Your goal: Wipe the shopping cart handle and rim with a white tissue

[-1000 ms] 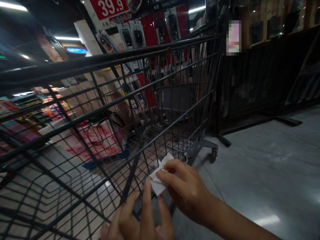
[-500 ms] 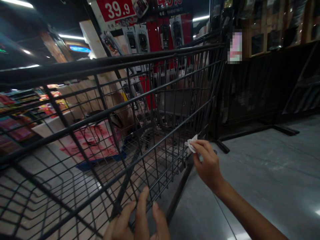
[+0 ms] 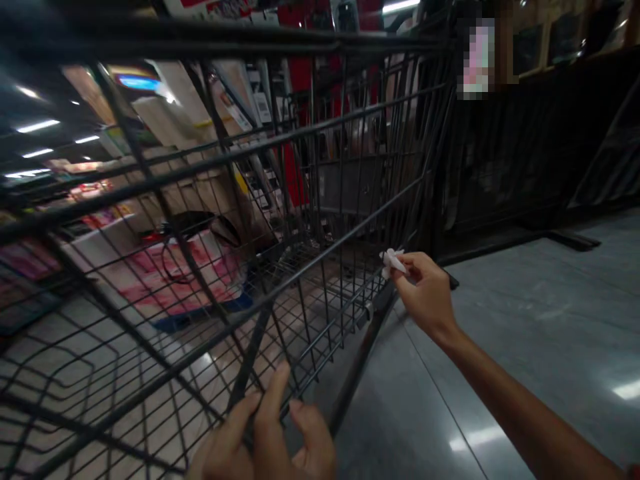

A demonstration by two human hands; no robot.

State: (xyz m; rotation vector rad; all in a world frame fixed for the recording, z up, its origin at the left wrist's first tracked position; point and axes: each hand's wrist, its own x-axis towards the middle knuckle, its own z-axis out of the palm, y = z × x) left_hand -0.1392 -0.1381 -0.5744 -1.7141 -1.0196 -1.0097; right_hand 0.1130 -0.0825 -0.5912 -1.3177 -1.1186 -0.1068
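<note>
A dark metal shopping cart fills the left and middle of the view, its wire side facing me. My right hand pinches a crumpled white tissue against the lower wires near the cart's far end. Low in front of me, my left hand has its fingers apart and slightly bent, beside the lower side wires. Whether its fingertips touch the wire I cannot tell. Nothing shows in that hand.
Through the wires I see a pink patterned bag with dark handles, on something blue. Packaged goods hang on a red display behind the cart. A dark rack with feet on the grey tiled floor stands at right.
My right hand has moved slightly to the right and up with the tissue along the wires. My left hand has shifted a little left. The view has tilted downward.
</note>
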